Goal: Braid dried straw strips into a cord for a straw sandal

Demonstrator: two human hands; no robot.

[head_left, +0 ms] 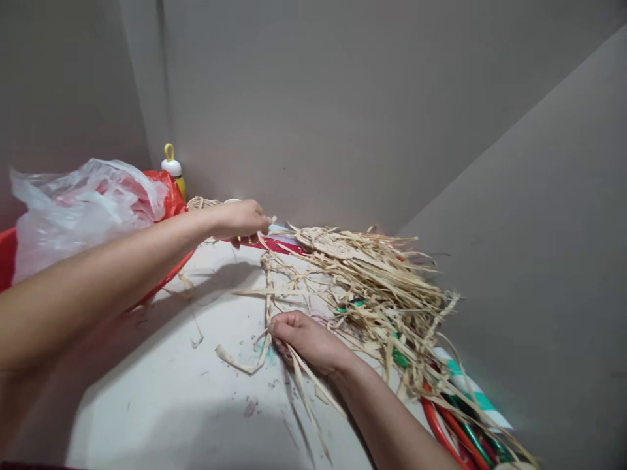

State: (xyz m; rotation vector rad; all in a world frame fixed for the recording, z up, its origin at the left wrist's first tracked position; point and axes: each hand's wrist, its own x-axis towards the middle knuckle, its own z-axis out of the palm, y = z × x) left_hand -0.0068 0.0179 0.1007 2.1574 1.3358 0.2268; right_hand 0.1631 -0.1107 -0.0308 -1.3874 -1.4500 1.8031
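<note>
My right hand point(306, 341) is closed on the lower end of a braid point(269, 290) of dried, pale straw-like strips. Loose strip ends point(306, 398) trail from its fingers toward me, and another strip point(240, 365) curls out to the left. The braid runs away from me along the white tabletop point(161, 398), with a knotted top. My left hand point(247, 220) reaches to the far side, above the braid's top, with its fingers pinched together. A small pale bit shows at the fingertips, too small to name.
A big heap of dried strips point(392, 281) lies at the right. Red and green tubes point(448, 421) and a green-and-white striped piece point(473, 388) sit near the right edge. At the left are a clear plastic bag point(93, 202), a red bag point(171, 192) and a yellow-and-white bottle point(171, 168). Grey walls stand behind.
</note>
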